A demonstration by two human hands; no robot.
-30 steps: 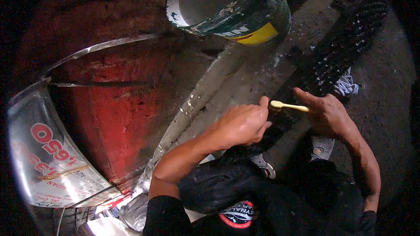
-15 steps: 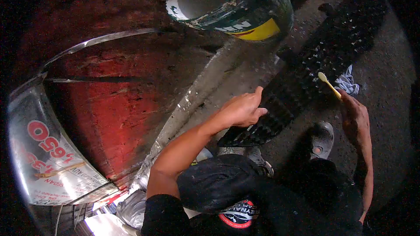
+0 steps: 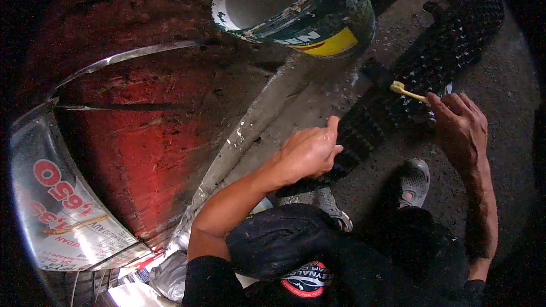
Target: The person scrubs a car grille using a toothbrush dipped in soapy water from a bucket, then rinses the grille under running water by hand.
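Observation:
A long black grille-like part (image 3: 435,59) with a mesh surface runs diagonally from near my knees to the upper right. My left hand (image 3: 310,153) is closed around its lower left edge, index finger and thumb showing. In my right hand (image 3: 462,128) is a pale yellow toothbrush (image 3: 410,92), pinched by the handle. The brush head points left, over the middle of the black part; whether the bristles touch it, I cannot tell.
A paint-stained green bucket (image 3: 335,23) with pale liquid stands at the top. On the left are a red panel (image 3: 148,153) and a printed sign (image 3: 74,210). A shoe (image 3: 414,182) rests on the dark floor (image 3: 506,125).
My right hand first swung right and down with the toothbrush, then came up and slightly left. The black part has shifted and tilted in my left hand, which stays nearly in place.

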